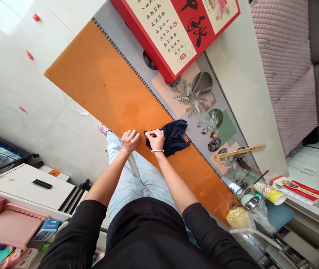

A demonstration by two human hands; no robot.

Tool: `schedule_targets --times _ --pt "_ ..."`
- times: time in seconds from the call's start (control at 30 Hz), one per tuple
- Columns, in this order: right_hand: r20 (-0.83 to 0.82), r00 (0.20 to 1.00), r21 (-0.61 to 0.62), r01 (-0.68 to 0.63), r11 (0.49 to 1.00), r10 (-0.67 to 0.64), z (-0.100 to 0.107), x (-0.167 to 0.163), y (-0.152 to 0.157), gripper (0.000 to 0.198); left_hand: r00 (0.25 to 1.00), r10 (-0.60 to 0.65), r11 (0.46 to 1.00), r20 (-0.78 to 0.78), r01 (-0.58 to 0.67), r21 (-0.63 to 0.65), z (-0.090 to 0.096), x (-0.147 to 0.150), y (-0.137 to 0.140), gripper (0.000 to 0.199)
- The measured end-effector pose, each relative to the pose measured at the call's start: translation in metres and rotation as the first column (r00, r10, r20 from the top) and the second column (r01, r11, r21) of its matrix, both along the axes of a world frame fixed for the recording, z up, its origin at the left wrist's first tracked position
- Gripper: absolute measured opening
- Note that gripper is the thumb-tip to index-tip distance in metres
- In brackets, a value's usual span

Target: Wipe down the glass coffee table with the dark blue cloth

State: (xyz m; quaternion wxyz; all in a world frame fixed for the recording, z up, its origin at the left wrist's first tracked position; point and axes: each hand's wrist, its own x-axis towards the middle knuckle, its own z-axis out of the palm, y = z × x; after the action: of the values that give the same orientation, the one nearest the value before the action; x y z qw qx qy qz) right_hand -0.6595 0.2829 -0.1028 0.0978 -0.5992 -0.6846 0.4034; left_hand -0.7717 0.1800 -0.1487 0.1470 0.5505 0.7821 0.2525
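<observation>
A crumpled navy blue cloth with ragged edges lies on the orange tabletop in front of me, partly over the patterned strip's border. My right hand rests on the cloth's left part, thumb and forefinger pinched together at its left corner. Just left of the cloth, my left hand is closed with its knuckles up, at the table's near edge. Its curled fingers hide whatever may be inside. A small gap separates the two hands.
A large red gift box stands at the far side. To the right lie a wooden back scratcher, a white cup, a metal bowl, a yellow popcorn cup and a bag of yellow snacks. Shelves with a pink tray are left.
</observation>
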Motion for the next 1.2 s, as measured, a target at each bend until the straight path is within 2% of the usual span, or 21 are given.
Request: schedule_targets --times 0.13,0.27,0.67,0.8,0.97,1.1,1.2 --pt "0.025 0.999 0.011 0.037 0.999 -0.037 0.0004 -0.0021 -0.0002 0.014 1.000 -0.001 1.000 0.014 0.001 -0.009 0.0007 -0.0001 0.0003 0.036" --pt "0.004 1.000 -0.005 -0.007 1.000 0.007 0.0005 -0.0034 0.0003 0.015 1.000 -0.004 1.000 0.007 0.004 0.003 -0.0001 -0.0003 0.0003 0.037" --pt "0.032 0.996 -0.001 0.082 0.997 -0.081 0.0005 -0.0035 0.0013 0.014 1.000 -0.013 1.000 -0.016 0.014 0.006 -0.0027 -0.0007 0.0003 0.038" --pt "-0.005 0.999 -0.008 0.034 0.999 -0.034 0.0002 -0.0025 0.0024 0.013 1.000 -0.015 1.000 -0.008 0.015 0.000 -0.0032 -0.0002 0.0002 0.039" --pt "0.013 0.997 -0.003 0.074 0.997 -0.074 0.0003 -0.0001 0.0027 0.013 1.000 0.011 1.000 0.020 -0.011 0.008 -0.0023 0.0002 0.0009 0.039" --pt "0.005 1.000 -0.013 0.006 1.000 -0.006 0.0009 -0.0007 0.0030 0.013 0.998 0.031 1.000 0.063 -0.031 0.004 -0.0009 -0.0003 0.0016 0.039" --pt "0.049 0.998 -0.006 0.026 1.000 -0.025 0.0014 -0.0019 0.0028 0.013 1.000 0.016 1.000 0.023 -0.016 0.005 0.0000 -0.0004 0.0016 0.038"
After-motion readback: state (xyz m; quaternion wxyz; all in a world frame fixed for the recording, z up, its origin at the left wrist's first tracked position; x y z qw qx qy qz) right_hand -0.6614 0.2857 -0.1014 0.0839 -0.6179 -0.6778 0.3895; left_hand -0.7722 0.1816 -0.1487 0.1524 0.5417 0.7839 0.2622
